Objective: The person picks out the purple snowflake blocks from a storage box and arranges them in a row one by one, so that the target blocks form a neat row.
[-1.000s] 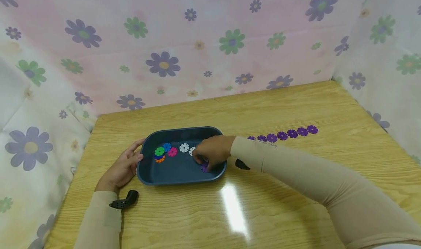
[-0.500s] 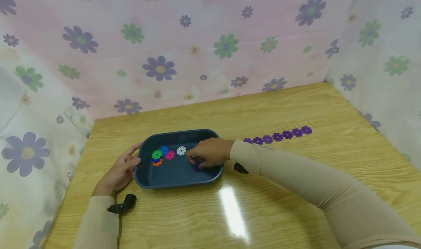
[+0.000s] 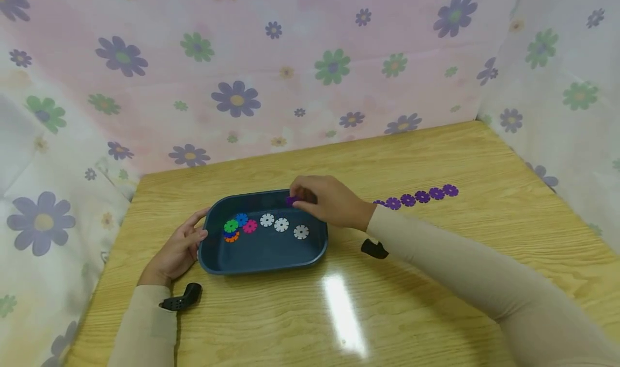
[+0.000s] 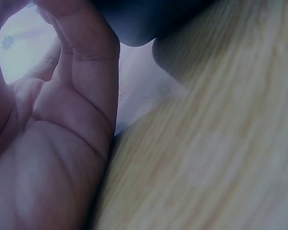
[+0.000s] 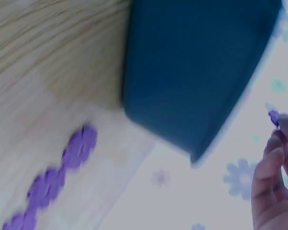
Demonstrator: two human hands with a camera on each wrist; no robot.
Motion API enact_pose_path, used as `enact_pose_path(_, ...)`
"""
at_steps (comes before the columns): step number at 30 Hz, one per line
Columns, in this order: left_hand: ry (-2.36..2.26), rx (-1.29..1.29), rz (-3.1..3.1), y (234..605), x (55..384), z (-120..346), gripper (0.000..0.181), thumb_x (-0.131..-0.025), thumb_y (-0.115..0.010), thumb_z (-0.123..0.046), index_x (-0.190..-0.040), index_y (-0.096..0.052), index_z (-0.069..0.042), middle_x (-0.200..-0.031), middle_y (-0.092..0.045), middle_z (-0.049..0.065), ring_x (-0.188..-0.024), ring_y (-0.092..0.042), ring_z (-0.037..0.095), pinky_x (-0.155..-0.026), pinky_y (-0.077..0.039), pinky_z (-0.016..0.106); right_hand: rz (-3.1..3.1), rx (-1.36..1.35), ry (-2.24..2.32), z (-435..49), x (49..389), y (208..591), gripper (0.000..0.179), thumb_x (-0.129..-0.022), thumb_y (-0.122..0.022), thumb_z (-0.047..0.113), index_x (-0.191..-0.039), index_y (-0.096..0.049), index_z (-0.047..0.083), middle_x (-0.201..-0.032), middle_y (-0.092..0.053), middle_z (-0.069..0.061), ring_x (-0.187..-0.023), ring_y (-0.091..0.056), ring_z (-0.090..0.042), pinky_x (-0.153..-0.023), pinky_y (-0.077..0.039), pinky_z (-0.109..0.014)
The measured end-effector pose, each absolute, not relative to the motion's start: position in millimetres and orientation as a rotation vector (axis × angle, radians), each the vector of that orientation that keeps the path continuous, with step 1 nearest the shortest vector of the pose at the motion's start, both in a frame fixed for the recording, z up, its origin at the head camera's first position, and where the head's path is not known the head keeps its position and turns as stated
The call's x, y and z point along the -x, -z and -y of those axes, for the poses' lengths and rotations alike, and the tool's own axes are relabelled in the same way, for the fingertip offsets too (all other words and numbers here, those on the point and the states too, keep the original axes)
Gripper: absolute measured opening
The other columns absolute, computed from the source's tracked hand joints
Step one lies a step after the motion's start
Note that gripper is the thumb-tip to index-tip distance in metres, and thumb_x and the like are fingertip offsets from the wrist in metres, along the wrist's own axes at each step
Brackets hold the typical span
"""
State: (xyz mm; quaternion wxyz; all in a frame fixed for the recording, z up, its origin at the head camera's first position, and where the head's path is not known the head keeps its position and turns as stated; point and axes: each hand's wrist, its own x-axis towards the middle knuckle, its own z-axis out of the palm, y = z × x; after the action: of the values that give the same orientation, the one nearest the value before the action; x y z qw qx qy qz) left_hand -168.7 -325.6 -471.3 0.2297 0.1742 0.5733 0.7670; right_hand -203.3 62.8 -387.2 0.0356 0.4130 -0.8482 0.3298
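My left hand (image 3: pixel 175 251) grips the left end of a dark blue tray (image 3: pixel 261 254), thumb at its rim; in the left wrist view its curled fingers (image 4: pixel 93 76) reach up to the tray. Over the tray's back right rim, my right hand (image 3: pixel 334 203) pinches a purple notched plastic disc (image 3: pixel 291 200) between thumb and fingers. The right wrist view also has this purple disc (image 5: pixel 274 117) at the fingertips. Inside the tray lie three white discs (image 3: pixel 281 225) and, at the left, an overlapping group with a green disc (image 3: pixel 231 226), a pink disc (image 3: pixel 249 226) and an orange disc (image 3: pixel 232 238).
To the tray's right, a slanting row of several purple discs (image 3: pixel 422 196) lies on the wooden table (image 3: pixel 252 324), its near end partly behind my right forearm. Flower-patterned cloth (image 3: pixel 286 87) borders the table at the back and sides.
My right hand has risen from inside the tray toward its back right rim, bringing up the purple disc. White discs it had covered now show. My left hand has stayed at the tray.
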Motion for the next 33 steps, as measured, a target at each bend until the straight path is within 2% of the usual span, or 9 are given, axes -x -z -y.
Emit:
enact_pose_path(6, -2.101, -0.477, -1.58, 474, 168, 327, 0.05, -0.107, -0.031, 0.0, -0.149, -0.034, -0.027, -0.114, -0.069, -0.002, -0.087, -0.071, 0.007, -0.074, -0.059, 0.024, 2.488, -1.023, -0.966, -113, 198, 380, 0.013, -0.094, -0.07, 0.011, -0.106, -0.065, 0.01, -0.089, -0.067, 0.001, -0.075, -0.056, -0.008, -0.063, -0.051, -0.025)
enact_pose_path(10, -2.099, -0.487, -1.588, 475, 168, 327, 0.049, -0.107, -0.032, -0.001, -0.15, -0.033, -0.027, -0.114, -0.069, -0.002, -0.088, -0.071, 0.008, -0.074, -0.059, 0.024, 2.41, -0.887, -0.955, -148, 199, 382, 0.015, -0.091, -0.072, 0.006, -0.104, -0.065, 0.008, -0.086, -0.067, -0.001, -0.073, -0.058, -0.008, -0.061, -0.051, -0.025)
enact_pose_path(15, -2.099, -0.503, -1.582, 475, 169, 326, 0.049, -0.108, -0.032, -0.002, -0.15, -0.033, -0.027, -0.118, -0.069, -0.002, -0.091, -0.071, 0.008, -0.075, -0.059, 0.023, 2.353, -0.704, -0.918, -192, 197, 387, 0.017, -0.09, -0.072, 0.001, -0.104, -0.065, 0.004, -0.084, -0.067, -0.004, -0.072, -0.058, -0.008, -0.062, -0.048, -0.015)
enact_pose_path(18, -2.095, -0.51, -1.574, 475, 169, 325, 0.049, -0.108, -0.031, -0.002, -0.149, -0.033, -0.027, -0.118, -0.069, -0.003, -0.089, -0.07, 0.007, -0.074, -0.058, 0.022, 2.345, -0.593, -0.9, -219, 195, 390, 0.02, -0.088, -0.072, -0.001, -0.107, -0.064, 0.002, -0.084, -0.067, -0.007, -0.072, -0.056, -0.002, -0.064, -0.045, -0.009)
enact_pose_path(22, -2.088, -0.51, -1.575, 475, 169, 325, 0.049, -0.108, -0.031, -0.002, -0.149, -0.033, -0.027, -0.115, -0.069, -0.003, -0.087, -0.07, 0.007, -0.072, -0.058, 0.022, 2.328, -0.456, -0.888, -252, 194, 398, 0.024, -0.088, -0.073, -0.003, -0.11, -0.062, -0.002, -0.086, -0.066, -0.012, -0.073, -0.051, 0.011, -0.066, -0.042, -0.003)
enact_pose_path(25, -2.085, -0.502, -1.585, 474, 170, 326, 0.048, -0.108, -0.031, -0.003, -0.15, -0.033, -0.027, -0.117, -0.069, -0.003, -0.089, -0.071, 0.007, -0.075, -0.059, 0.023, 2.319, -0.351, -0.91, -270, 194, 402, 0.024, -0.089, -0.071, -0.001, -0.111, -0.061, -0.004, -0.091, -0.066, -0.014, -0.076, -0.049, 0.018, -0.068, -0.04, -0.001)
enact_pose_path(31, -2.086, -0.502, -1.587, 472, 171, 326, 0.048, -0.108, -0.031, -0.003, -0.15, -0.033, -0.027, -0.118, -0.069, -0.002, -0.093, -0.071, 0.008, -0.077, -0.059, 0.024, 2.364, -0.143, -1.035, -299, 196, 406, 0.027, -0.095, -0.067, 0.013, -0.116, -0.06, -0.002, -0.097, -0.056, 0.017, -0.082, -0.051, 0.016, -0.072, -0.04, 0.0)
enact_pose_path(33, -2.084, -0.516, -1.58, 471, 171, 328, 0.049, -0.108, -0.03, -0.003, -0.151, -0.033, -0.027, -0.117, -0.069, -0.002, -0.093, -0.071, 0.008, -0.077, -0.059, 0.024, 2.396, -0.078, -1.052, -307, 199, 409, 0.028, -0.097, -0.065, 0.018, -0.118, -0.059, 0.0, -0.095, -0.053, 0.023, -0.082, -0.052, 0.014, -0.072, -0.04, -0.001)
